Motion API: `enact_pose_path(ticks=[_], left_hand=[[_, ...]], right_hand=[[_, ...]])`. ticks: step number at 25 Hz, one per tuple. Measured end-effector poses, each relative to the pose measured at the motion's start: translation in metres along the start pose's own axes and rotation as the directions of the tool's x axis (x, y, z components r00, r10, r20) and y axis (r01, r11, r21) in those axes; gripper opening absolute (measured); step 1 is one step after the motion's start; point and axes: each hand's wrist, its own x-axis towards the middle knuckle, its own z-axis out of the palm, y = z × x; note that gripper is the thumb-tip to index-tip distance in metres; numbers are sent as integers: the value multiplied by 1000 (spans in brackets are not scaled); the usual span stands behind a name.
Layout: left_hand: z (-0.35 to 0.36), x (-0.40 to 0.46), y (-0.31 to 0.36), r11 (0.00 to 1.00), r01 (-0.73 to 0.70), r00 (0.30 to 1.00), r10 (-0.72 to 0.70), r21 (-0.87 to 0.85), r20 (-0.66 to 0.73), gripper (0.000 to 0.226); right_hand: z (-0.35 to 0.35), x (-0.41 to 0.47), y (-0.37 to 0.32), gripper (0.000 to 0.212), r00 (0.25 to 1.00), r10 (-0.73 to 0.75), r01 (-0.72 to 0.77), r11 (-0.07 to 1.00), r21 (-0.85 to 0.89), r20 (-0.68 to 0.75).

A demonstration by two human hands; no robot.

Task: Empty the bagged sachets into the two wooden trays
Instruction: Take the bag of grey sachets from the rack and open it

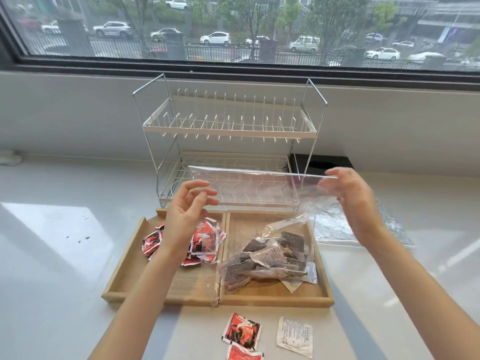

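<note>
Two wooden trays sit side by side on the white counter. The left tray [122, 268] holds a heap of red sachets [205, 242]. In the right tray [324, 281] lies the lower part of a clear plastic bag [249, 188] with dark sachets [270, 258] inside it. The bag's zip edge is lifted and stretched level above the trays. My right hand [355, 198] pinches the right end of that edge. My left hand [184, 211] hovers at the bag's left end with loosely curved, spread fingers and no visible grip on it.
A white two-tier wire dish rack [228, 131] stands just behind the trays. An empty clear bag [337, 227] lies on the counter to the right. Two red sachets [242, 331] and a white one [294, 336] lie loose in front of the trays.
</note>
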Motion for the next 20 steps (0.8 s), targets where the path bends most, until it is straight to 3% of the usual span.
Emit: enact_pose_path(ticks=[4, 7, 10, 12, 14, 20], left_hand=[[3, -3, 3, 996, -48, 998, 45, 69, 43, 22], [7, -7, 7, 986, -104, 988, 87, 133, 128, 20], [11, -13, 10, 984, -120, 979, 95, 135, 178, 20], [10, -15, 11, 984, -113, 979, 88, 135, 183, 17], [8, -17, 11, 983, -108, 983, 83, 150, 162, 14], [7, -18, 11, 982, -77, 990, 55, 170, 131, 13]], right_hand=[[1, 35, -62, 32, 985, -175, 172, 979, -110, -15], [29, 52, -96, 25, 947, -59, 182, 908, -376, 316], [70, 51, -84, 28, 743, 290, 220, 745, -629, 603], [88, 42, -66, 36, 552, 478, 122, 764, -633, 684], [95, 37, -52, 38, 439, 498, 39, 821, -569, 748], [87, 33, -43, 17, 516, 372, -6, 902, -431, 772]])
